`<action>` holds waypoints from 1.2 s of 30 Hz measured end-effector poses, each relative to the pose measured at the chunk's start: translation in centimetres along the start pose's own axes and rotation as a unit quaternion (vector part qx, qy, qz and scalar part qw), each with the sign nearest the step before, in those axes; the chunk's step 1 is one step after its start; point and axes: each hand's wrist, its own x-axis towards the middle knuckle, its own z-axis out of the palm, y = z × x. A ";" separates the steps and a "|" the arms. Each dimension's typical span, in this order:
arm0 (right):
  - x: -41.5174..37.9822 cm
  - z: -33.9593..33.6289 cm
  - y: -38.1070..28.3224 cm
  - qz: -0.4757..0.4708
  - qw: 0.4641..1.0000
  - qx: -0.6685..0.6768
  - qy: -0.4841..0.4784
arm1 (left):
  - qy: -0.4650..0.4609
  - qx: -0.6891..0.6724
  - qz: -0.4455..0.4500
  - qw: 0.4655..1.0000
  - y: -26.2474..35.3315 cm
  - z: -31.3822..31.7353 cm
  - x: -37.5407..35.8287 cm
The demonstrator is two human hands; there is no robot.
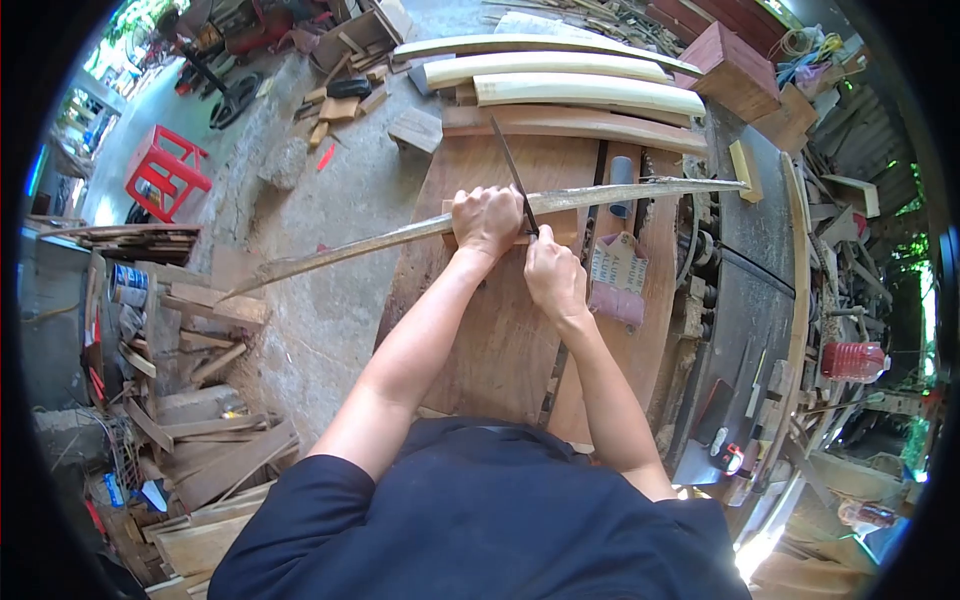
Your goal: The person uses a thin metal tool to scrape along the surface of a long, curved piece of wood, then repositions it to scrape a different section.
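Note:
A long, thin, slightly curved strip of wood [370, 240] lies crosswise over a wooden block [566, 228] on the workbench [480, 330]. My left hand [487, 220] is closed over the strip near its middle, pressing it on the block. In my right hand [555, 270], fingers wrapped round its near end, is a long narrow dark blade [512, 165]. The blade crosses the strip just right of my left hand and points away from me. Whether it is a saw or a file cannot be made out; its handle is hidden in my fist.
Several curved timber pieces [590, 92] lie across the bench's far end. A grey pipe [621, 185] and printed sandpaper [618, 270] sit right of my hands. Beyond is a machine bed [745, 270]. A red stool [168, 175] and scrap wood [235, 465] are on the left.

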 end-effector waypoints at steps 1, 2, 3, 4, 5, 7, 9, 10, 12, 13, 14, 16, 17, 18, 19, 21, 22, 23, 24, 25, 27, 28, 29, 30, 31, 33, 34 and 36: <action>-0.2 -0.1 0.0 0.001 1.000 -0.008 0.002 | 0.008 0.005 -0.002 1.000 0.0 0.1 -0.1; -0.3 -0.1 0.0 0.005 1.000 -0.006 0.009 | 0.015 0.008 -0.003 1.000 0.1 0.3 -0.2; -0.5 0.1 0.2 0.000 1.000 -0.003 0.015 | 0.026 -0.001 0.009 1.000 0.0 0.4 -0.3; -0.6 0.1 0.2 -0.003 1.000 -0.001 0.024 | 0.028 -0.002 0.020 0.999 0.0 0.1 -0.3; -0.8 0.0 0.2 0.002 1.000 -0.005 0.022 | 0.031 0.001 0.026 0.999 0.0 -0.3 -0.5; -1.7 -0.2 0.9 0.020 1.000 0.002 0.024 | 0.015 -0.008 0.039 0.999 -0.1 -0.6 -0.6; -2.7 0.0 1.7 0.035 0.999 0.014 0.022 | 0.017 -0.022 0.057 0.998 -0.3 -0.6 -0.9; -3.0 0.1 1.8 0.043 0.999 0.020 0.027 | 0.022 -0.039 0.064 0.997 -0.3 -0.7 -0.9; -3.5 0.1 1.7 0.039 0.998 0.039 0.030 | 0.012 -0.035 0.069 0.997 0.0 -0.8 -1.2; -3.6 0.2 1.8 0.042 0.998 0.044 0.035 | 0.003 -0.035 0.064 0.997 0.2 -1.1 -1.4; -3.7 0.2 1.8 0.043 0.997 0.050 0.036 | 0.004 -0.032 0.071 0.997 0.2 -1.3 -1.5; -3.9 0.2 2.0 0.046 0.996 0.060 0.040 | -0.013 -0.041 0.074 0.996 0.3 -1.8 -1.7; -4.0 0.2 2.1 0.044 0.996 0.060 0.043 | -0.036 -0.035 0.066 0.997 0.3 -1.9 -1.7; -4.2 0.2 2.1 0.042 0.996 0.060 0.046 | -0.037 -0.032 0.070 0.996 0.2 -1.8 -1.6; -4.4 0.4 2.3 0.045 0.996 0.065 0.048 | -0.053 -0.018 0.074 0.996 0.1 -1.7 -1.5; -4.3 0.6 2.5 0.030 0.996 0.065 0.060 | -0.069 -0.001 0.083 0.994 0.0 -1.5 -1.5; -4.2 0.4 2.5 0.033 0.995 0.070 0.062 | -0.070 0.011 0.069 0.995 0.0 -1.4 -1.7; -4.0 0.0 2.5 0.029 0.996 0.064 0.055 | -0.071 0.023 0.055 0.996 0.0 -1.3 -1.8; -4.2 -0.2 2.5 0.025 0.997 0.060 0.046 | -0.074 0.027 0.061 0.995 0.0 -1.2 -2.1; -4.4 -0.4 2.4 0.031 0.996 0.066 0.048 | -0.060 0.022 0.052 0.997 0.1 -1.1 -2.3; -4.8 -0.8 2.4 0.022 0.996 0.067 0.051 | -0.050 0.022 0.053 0.997 0.2 -1.0 -2.3; -5.0 -0.8 2.4 0.030 0.995 0.074 0.054 | -0.072 0.026 0.040 0.996 0.2 -1.1 -2.1; -5.3 -0.8 2.5 0.026 0.995 0.080 0.050 | -0.095 0.030 0.029 0.995 0.2 -1.2 -1.8; -5.5 -0.7 2.5 0.023 0.995 0.087 0.046 | -0.101 0.036 0.040 0.993 0.2 -1.2 -1.5; -5.7 -0.7 2.4 0.035 0.994 0.094 0.047 | -0.122 0.055 0.023 0.991 0.3 -1.2 -1.2; -6.0 -0.7 2.2 0.016 0.996 0.080 0.033 | -0.142 0.078 -0.006 0.987 0.6 -1.1 -0.9; -6.1 -0.5 2.1 0.023 0.996 0.082 0.032 | -0.148 0.079 -0.001 0.986 0.8 -1.0 -1.1; -6.0 -0.1 2.0 0.005 0.999 0.026 0.038 | -0.082 0.091 -0.029 0.992 1.3 -0.7 -1.4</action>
